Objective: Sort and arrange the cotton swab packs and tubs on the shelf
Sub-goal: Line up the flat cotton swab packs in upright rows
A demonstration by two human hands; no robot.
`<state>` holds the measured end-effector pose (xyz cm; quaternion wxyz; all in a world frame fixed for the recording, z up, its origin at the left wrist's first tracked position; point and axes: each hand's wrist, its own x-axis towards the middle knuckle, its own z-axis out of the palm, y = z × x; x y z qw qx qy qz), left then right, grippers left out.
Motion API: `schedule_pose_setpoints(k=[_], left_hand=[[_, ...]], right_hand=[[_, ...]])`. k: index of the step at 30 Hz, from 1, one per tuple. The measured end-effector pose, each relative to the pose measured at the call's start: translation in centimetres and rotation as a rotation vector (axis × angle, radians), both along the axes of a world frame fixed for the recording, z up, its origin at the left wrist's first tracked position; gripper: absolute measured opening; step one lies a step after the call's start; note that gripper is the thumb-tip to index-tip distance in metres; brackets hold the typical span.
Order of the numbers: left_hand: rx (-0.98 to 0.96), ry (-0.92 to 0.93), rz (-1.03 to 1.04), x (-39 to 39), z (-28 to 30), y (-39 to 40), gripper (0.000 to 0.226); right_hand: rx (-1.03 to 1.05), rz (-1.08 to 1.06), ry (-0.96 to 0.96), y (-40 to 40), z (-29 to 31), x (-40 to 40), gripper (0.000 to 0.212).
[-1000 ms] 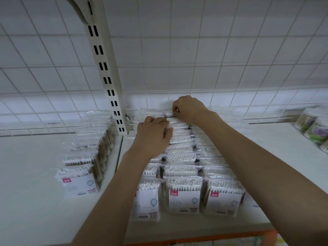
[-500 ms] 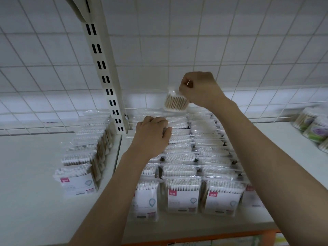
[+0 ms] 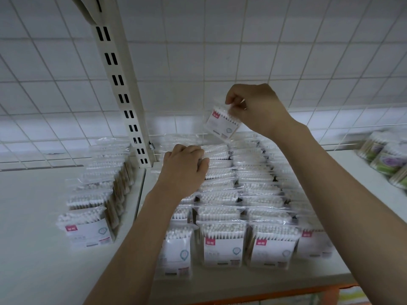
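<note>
While the right hand (image 3: 256,107) pinches a clear plastic pack of white-tipped cotton swabs with a pink label (image 3: 221,123) by its top edge and holds it tilted in the air above the back of the rows, the left hand (image 3: 184,170) rests with curled fingers on the standing packs in the left-hand row of the main block (image 3: 237,203). That block fills the white shelf (image 3: 361,188) from front edge to back in several tight rows, labels facing forward. A separate single row of the same packs (image 3: 97,194) stands further left, beyond a slotted cream metal upright (image 3: 119,84). Round tubs of swabs with green and purple labels (image 3: 387,159) lie at the far right, blurred. A white wire grid over a white panel (image 3: 286,51) backs the shelf, whose front lip shows orange (image 3: 286,293).
</note>
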<state>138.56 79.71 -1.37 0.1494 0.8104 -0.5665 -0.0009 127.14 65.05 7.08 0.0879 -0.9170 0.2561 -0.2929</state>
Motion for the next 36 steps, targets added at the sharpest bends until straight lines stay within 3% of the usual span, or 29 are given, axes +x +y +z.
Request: schedule_pose_setpoints(k=[9, 14, 32, 36], left_hand=[[0.03, -0.02, -0.009, 0.1, -0.1, 0.0, 0.041], [0.035, -0.019, -0.015, 0.1, -0.1, 0.1, 0.04], [0.014, -0.055, -0.015, -0.1, -0.2, 0.2, 0.037], [0.093, -0.099, -0.019, -0.1, 0.4, 0.1, 0.038]], right_hand=[[-0.219, 0.124, -0.018, -0.6, -2.2, 1.9, 0.019], [-0.3, 0.118, 0.064, -0.7, -2.2, 2.7, 0.02], [0.009, 0.146, 0.293, -1.5, -5.6, 3.3, 0.024], [0.054, 0.161, 0.393, -1.1, -4.7, 2.9, 0.03]])
